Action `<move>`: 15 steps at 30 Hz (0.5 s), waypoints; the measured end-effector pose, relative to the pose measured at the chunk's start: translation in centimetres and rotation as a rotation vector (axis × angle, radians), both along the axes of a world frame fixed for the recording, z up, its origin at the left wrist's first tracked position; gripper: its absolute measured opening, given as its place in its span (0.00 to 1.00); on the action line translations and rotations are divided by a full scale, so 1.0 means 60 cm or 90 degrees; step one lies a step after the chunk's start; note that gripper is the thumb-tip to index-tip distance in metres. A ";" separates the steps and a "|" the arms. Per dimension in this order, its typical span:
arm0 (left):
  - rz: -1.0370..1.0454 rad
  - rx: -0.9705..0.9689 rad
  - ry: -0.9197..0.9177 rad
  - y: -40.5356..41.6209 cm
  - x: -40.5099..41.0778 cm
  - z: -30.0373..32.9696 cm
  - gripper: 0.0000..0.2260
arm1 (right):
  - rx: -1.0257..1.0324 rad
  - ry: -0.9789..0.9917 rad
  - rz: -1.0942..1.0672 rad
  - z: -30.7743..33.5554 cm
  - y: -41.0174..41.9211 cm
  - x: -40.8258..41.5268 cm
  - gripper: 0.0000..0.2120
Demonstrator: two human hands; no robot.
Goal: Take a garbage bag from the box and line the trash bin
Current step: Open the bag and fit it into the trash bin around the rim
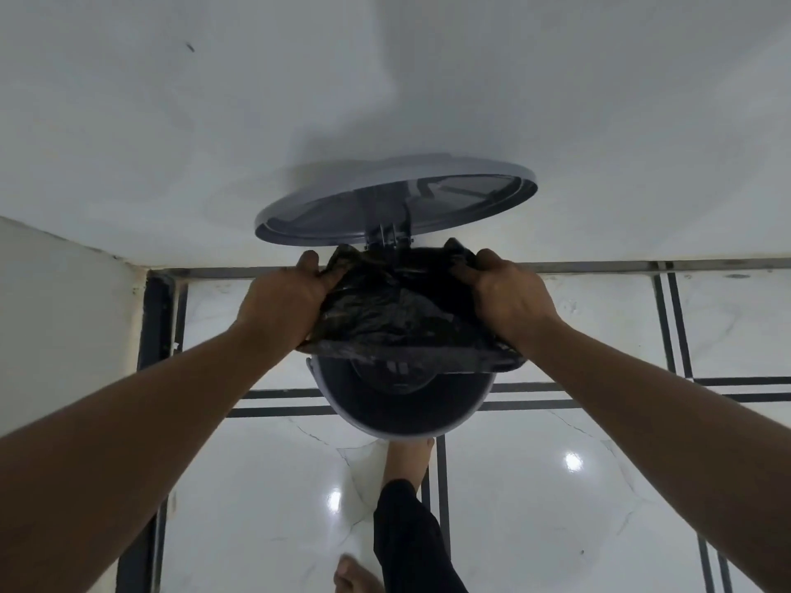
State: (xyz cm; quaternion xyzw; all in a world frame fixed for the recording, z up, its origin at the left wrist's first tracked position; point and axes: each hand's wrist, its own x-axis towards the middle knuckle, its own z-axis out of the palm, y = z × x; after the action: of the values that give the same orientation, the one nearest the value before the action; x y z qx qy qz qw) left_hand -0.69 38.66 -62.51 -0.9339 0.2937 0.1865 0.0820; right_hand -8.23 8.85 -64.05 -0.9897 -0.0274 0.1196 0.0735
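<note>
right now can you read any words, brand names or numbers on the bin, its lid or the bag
None can be read.
Bin: no label or number shows on its rim or inside wall.
Lid: raised open, only plain ribs on its underside.
Bag: crumpled plain black plastic with no print in sight, held by the left hand and the right hand.
Wall: only a small dark mark, not writing.

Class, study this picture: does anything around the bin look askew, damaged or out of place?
Mostly no. The black bag covers only the far part of the bin's rim; the near part is bare. The lid stands open.
</note>
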 end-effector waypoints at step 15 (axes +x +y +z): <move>0.622 -0.343 0.191 0.034 -0.005 -0.084 0.10 | 0.298 0.377 -0.442 -0.064 -0.033 0.091 0.17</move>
State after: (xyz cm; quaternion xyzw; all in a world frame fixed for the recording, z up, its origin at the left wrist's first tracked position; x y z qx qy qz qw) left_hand -0.98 40.72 -67.56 -0.9124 -0.1261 0.2518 -0.2970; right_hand -2.79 6.89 -67.90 -0.8212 0.2991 0.3541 0.3328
